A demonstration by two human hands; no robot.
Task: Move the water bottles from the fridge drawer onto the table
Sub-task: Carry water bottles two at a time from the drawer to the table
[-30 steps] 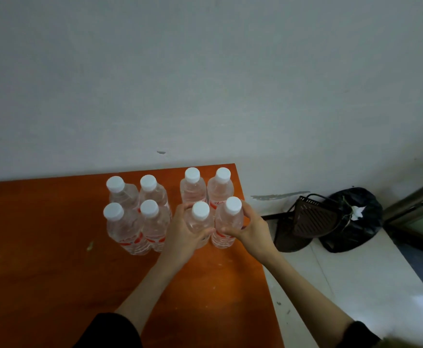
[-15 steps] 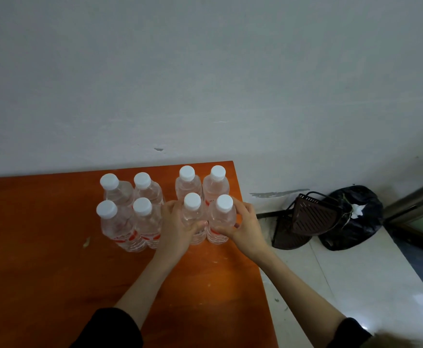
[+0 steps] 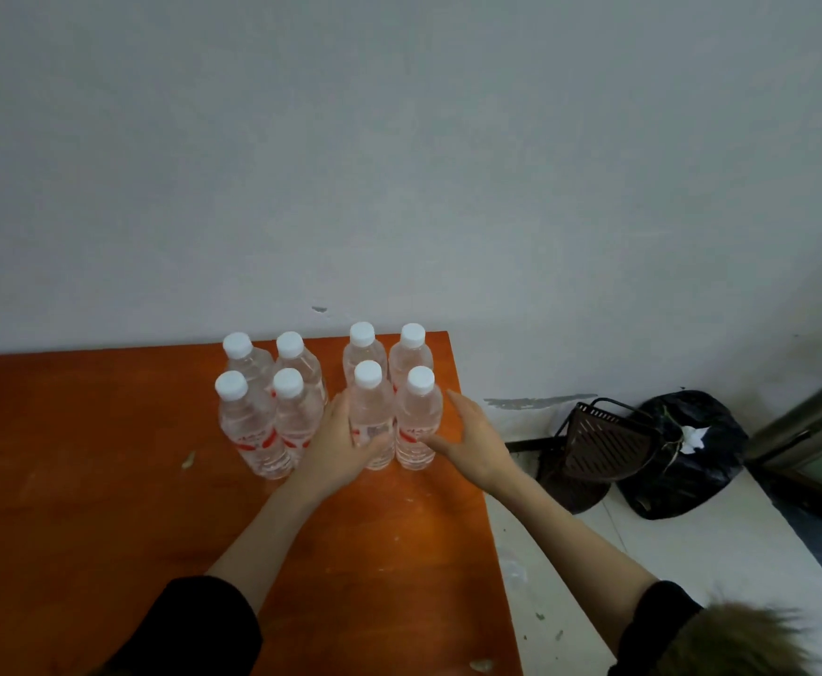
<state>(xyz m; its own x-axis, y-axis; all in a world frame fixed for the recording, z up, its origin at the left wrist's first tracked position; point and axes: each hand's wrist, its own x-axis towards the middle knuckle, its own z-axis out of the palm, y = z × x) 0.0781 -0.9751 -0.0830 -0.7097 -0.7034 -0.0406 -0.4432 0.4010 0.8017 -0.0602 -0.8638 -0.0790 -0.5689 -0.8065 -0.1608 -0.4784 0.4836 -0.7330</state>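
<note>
Several clear water bottles with white caps and red labels stand upright in two square clusters near the far right corner of the orange table point(image 3: 106, 505). My left hand point(image 3: 338, 444) wraps the front-left bottle point(image 3: 370, 412) of the right cluster, thumb across its front. My right hand point(image 3: 474, 444) sits beside the front-right bottle point(image 3: 418, 417). Its fingers are spread and just off the bottle's side, and only the thumb touches near the base. The left cluster point(image 3: 262, 412) stands untouched. The fridge drawer is out of sight.
The table's right edge point(image 3: 484, 505) runs close to the right cluster. A grey wall point(image 3: 399, 163) stands directly behind the table. On the white floor to the right lie a dark slatted basket point(image 3: 594, 441) and a black rubbish bag point(image 3: 682, 456).
Both front bottles of the right cluster slid back against the rear pair and stand on the table. My right hand's fingers have loosened and come off its bottle.
</note>
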